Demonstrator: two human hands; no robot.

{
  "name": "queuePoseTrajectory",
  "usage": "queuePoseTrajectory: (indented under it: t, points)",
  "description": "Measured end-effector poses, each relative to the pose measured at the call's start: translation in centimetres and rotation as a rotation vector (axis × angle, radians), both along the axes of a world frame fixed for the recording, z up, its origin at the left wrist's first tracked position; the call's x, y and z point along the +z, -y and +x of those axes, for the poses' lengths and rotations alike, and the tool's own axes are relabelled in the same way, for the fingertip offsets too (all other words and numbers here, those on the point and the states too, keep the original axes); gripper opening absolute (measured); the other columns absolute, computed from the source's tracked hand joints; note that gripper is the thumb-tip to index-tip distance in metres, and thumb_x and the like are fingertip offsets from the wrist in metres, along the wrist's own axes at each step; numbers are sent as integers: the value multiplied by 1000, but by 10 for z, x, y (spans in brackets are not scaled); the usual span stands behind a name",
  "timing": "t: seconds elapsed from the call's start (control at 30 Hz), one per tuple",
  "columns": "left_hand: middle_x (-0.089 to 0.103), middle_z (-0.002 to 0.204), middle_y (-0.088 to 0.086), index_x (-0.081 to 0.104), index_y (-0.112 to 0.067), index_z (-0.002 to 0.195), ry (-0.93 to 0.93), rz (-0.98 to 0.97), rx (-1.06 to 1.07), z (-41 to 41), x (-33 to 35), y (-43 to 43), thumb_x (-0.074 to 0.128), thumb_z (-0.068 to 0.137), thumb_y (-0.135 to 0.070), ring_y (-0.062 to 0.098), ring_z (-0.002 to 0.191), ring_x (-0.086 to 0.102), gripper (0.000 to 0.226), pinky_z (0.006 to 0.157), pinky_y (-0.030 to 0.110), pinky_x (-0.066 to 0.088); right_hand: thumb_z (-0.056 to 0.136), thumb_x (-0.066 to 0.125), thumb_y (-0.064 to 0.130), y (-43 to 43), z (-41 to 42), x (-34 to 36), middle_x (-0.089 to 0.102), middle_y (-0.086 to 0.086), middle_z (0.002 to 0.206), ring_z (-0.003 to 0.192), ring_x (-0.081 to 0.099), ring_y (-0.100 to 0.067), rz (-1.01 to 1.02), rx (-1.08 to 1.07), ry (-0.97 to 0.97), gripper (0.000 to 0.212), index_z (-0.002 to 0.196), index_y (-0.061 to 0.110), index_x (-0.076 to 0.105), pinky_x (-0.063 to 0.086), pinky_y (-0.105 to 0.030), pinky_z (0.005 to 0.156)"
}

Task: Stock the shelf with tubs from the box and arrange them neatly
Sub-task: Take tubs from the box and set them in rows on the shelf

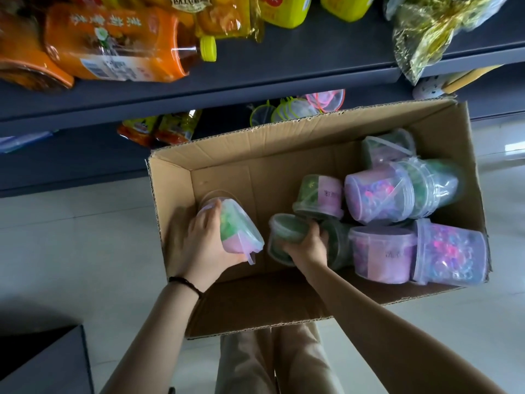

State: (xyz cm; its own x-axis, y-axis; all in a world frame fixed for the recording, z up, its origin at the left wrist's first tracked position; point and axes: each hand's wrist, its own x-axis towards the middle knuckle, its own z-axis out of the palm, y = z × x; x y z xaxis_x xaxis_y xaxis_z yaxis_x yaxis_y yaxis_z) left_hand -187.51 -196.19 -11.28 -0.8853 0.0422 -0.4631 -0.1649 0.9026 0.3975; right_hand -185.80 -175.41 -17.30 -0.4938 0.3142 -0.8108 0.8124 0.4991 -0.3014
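Head view. A cardboard box stood open on the pale tiled floor. Its far flap rose in front of the lower level of the dark shelf, and its near flap was folded out toward the person's legs. The left half of the box bottom lay bare, leaving open room between the left wall and the heap of tubs.

The two hands were apart, each inside the box. The left hand, with a black wrist band, was curled round a pink-and-green tub tilted on its side near the left wall. The right hand gripped a green tub at the near edge of the heap.

The other tubs, clear with pink, purple and green contents, lay jumbled on their sides against the right end. The upper shelf carried an orange bottle lying flat. On the lower level, a few clear tubs with coloured rims showed just behind the far flap.
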Motion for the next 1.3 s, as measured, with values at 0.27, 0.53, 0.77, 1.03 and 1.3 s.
queuePoseTrajectory:
  t: [0.27, 0.53, 0.77, 1.03, 1.3]
  points:
    - [46, 139, 13, 39, -2, 140, -16, 154, 146, 14, -4, -1, 91, 48, -43, 26, 130, 43, 113, 103, 38, 44, 65, 87, 35, 29, 3, -5, 46, -12, 135, 117, 53, -29, -85, -331, -89, 114, 147, 22, 10, 44, -27, 87]
    - [56, 121, -3, 45, -21, 132, 33, 260, 409, 12, 52, -3, 83, 46, -47, 17, 108, 56, 97, 84, 39, 54, 59, 89, 35, 13, -11, 88, 54, 2, 120, 110, 56, -22, -149, -157, -333, 101, 138, 26, 28, 48, -34, 90]
    - [58, 117, -2, 52, -23, 126, -327, 475, 598, -4, 190, -6, 87, 46, -44, 13, 109, 56, 90, 83, 14, 46, 42, 87, 49, -6, -55, 246, 54, 11, 119, 112, 57, -15, -330, -167, -696, 104, 131, 36, 35, 51, -40, 92]
    - [67, 110, -2, 60, -22, 117, -689, 743, 615, 8, 373, 0, 92, 54, -15, 16, 107, 62, 70, 89, 36, 53, 58, 92, 22, 8, -65, 431, 43, 29, 113, 105, 49, 12, -469, 44, -1075, 98, 132, 38, 30, 42, -21, 90]
    - [63, 113, -17, 54, -36, 120, -898, 790, 617, 13, 468, 36, 86, 49, -49, 0, 108, 58, 79, 87, 22, 49, 57, 91, 34, 49, -75, 539, 45, 23, 125, 118, 52, -10, -571, 220, -1225, 106, 139, 42, 24, 52, -43, 96]
